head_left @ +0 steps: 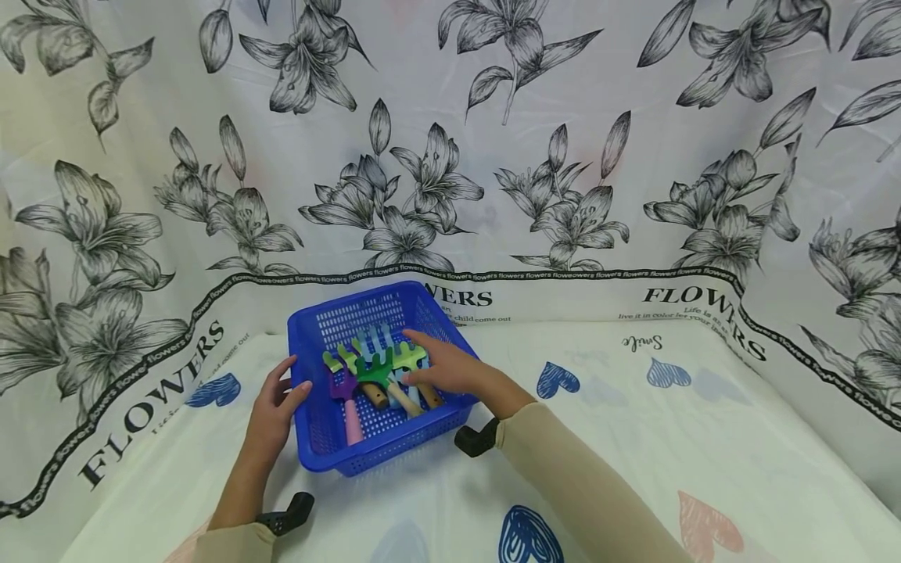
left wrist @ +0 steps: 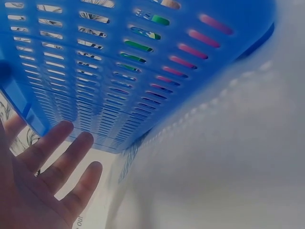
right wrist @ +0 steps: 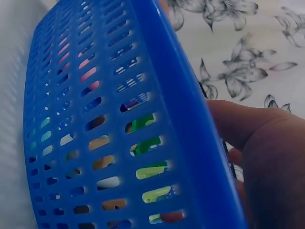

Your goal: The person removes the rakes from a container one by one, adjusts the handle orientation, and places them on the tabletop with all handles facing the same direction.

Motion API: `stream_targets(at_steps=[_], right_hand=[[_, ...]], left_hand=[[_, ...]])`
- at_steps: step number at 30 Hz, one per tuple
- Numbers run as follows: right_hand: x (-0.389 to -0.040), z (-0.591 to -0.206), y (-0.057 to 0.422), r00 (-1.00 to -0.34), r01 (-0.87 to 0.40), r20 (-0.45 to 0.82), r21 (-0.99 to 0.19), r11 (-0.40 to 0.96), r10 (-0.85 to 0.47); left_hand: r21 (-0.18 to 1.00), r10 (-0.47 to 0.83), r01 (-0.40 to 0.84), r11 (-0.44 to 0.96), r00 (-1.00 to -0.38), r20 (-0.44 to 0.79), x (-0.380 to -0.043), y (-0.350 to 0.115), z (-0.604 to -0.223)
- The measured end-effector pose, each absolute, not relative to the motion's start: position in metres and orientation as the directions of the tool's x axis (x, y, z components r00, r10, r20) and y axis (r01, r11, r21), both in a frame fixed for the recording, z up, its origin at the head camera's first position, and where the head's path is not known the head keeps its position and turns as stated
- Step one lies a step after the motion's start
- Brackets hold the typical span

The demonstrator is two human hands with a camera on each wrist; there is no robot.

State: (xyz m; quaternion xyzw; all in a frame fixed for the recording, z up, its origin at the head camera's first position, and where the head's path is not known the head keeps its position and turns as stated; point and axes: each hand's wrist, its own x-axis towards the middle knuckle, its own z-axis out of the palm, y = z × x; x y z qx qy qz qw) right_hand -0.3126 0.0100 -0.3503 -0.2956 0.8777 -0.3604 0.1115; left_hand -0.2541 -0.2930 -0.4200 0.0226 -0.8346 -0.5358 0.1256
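Note:
A blue plastic basket (head_left: pixel 317 461) with slotted walls stands on the cloth. Several small toy garden tools lie in it: a purple rake with a pink handle (head_left: pixel 353 422), a green rake (head_left: pixel 375 371), a light green rake (head_left: pixel 408 356), plus light blue and wooden-handled pieces. My left hand (head_left: pixel 271 410) is at the basket's left rim, thumb near the edge and fingers outside; the left wrist view shows those fingers straight and spread. Over the right rim reaches my right hand (head_left: pixel 450 367), its extended fingers and thumb around the light green rake, partly covering the tools beneath.
White cloth (head_left: pixel 605 453) with printed hearts covers the surface. A flower-patterned curtain (head_left: pixel 436 78) hangs behind and around the sides. Black wrist-worn mounts (head_left: pixel 477 438) sit on both forearms, close to the basket's near side.

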Motion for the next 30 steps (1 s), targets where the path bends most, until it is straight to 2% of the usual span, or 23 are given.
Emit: stream_targets(at_steps=[7,16,24,30], right_hand=[[-0.3169,-0.3557,0.0043,-0.781,-0.383,-0.159,-0.642,0.664,-0.604],[-0.3167,-0.3569,-0.0005,-0.705,-0.345,-0.318,-0.627,0.698,-0.634],[-0.3138,-0.3558,0.0001,-0.718,-0.363,-0.272,-0.639,0.679,-0.640],[-0.3131,-0.3550,0.0016,-0.746,-0.400,-0.159,-0.669,0.627,-0.646]], left_hand=[[0.906,-0.167,0.097,0.413,-0.969,0.180,-0.2540,-0.2929,-0.4188],[0.900,-0.178,0.086,0.427,-0.968,0.177,-0.2515,-0.2932,-0.4178],[0.905,-0.175,0.090,0.416,-0.969,0.176,-0.2509,-0.2925,-0.4164],[0.907,-0.175,0.088,0.413,-0.969,0.173,-0.2501,-0.2929,-0.4175]])
